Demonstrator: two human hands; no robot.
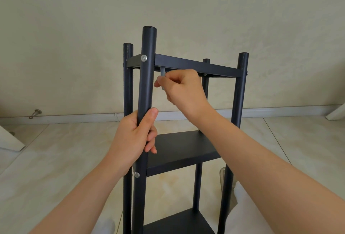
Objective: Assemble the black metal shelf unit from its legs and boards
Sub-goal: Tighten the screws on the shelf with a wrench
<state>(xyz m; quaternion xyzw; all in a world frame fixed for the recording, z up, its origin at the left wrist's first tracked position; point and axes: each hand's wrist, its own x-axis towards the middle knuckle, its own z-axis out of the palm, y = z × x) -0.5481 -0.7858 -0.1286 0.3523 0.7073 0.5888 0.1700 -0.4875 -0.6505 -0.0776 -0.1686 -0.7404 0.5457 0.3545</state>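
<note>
While I watch through the head camera, the tall black metal shelf unit [239, 93] stands on the pale glossy floor tiles [56, 159] and fills the middle of my view from 12 o'clock down to 6 o'clock. My left hand [134, 136], at about 7 o'clock from centre, is wrapped tightly round the nearest round black metal leg [147, 77], with the thumb lying up along the tube and the fingers curled behind it. My right hand [184, 88], just off centre toward 1 o'clock, pinches a small silver metal tool [162, 73] between thumb and fingertips. The tool's upper end reaches the underside of the flat black top board [196, 65]. I cannot tell whether it sits in a fastener there.

A round silver bolt head [144, 58] shows on the near leg at 11 o'clock, level with the top board. A second silver bolt head [137, 174] sits lower on the same leg at 7 o'clock, level with the black middle board [179, 146]. The black bottom board [179, 222] lies at 6 o'clock.

Behind the unit is a cream textured wall [261, 19]. A metal door stopper [35, 113] sits at its foot at 9 o'clock.
</note>
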